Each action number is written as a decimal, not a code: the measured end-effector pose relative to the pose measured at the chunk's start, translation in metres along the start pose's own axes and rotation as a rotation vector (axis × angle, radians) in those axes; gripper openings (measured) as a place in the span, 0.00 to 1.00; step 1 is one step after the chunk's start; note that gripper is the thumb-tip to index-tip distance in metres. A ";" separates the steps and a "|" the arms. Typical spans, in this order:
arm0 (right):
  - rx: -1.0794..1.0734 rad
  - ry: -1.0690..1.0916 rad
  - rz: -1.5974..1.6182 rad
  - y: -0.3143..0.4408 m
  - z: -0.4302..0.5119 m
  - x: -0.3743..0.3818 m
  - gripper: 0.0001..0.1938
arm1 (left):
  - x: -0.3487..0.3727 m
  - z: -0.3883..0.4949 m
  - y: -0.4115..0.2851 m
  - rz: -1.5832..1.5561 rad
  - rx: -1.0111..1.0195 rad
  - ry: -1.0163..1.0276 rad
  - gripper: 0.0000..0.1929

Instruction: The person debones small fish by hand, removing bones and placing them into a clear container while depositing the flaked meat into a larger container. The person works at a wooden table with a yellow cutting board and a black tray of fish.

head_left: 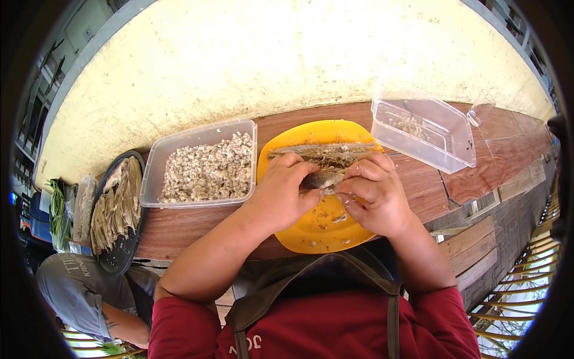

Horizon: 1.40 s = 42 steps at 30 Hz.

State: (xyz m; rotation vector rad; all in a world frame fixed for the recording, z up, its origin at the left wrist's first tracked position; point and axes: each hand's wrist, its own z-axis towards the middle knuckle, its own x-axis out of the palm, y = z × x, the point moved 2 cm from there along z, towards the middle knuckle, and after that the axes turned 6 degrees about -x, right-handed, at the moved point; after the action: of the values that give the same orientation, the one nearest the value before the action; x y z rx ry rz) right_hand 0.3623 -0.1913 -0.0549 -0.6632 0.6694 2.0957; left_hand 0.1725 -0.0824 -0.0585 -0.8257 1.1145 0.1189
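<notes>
Both my hands work over a yellow plate [309, 233]. My left hand [284, 193] pinches one end of a piece of fish [320, 180] with thumb and forefinger. At its other end, the fingertips of my right hand [374, 195] grip the pale flesh. Behind my fingers, a fish backbone with fine bones [332, 149] and brown scraps lies across the far part of the plate. Small bits of fish dot the plate's near side. Left of the plate stands a clear plastic container [199, 204], partly filled with flaked fish [210, 170].
At right are a clear plastic container [455, 155] with a few flakes and a drinking glass [482, 107]. Whole fish [119, 204] fill a dark oval tray [119, 260] at left, near bagged green vegetables [58, 211]. A person in grey [76, 287] sits at left. A wall [269, 58] backs the table.
</notes>
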 end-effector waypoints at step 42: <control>0.030 0.083 -0.023 0.003 0.001 0.010 0.11 | 0.001 0.003 0.004 -0.072 -0.038 0.022 0.23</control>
State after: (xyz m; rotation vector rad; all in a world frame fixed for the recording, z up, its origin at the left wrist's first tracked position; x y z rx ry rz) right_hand 0.3547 -0.1870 -0.0603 -0.7406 0.7351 2.0419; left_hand 0.1732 -0.0777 -0.0608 -0.9018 1.1043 0.0710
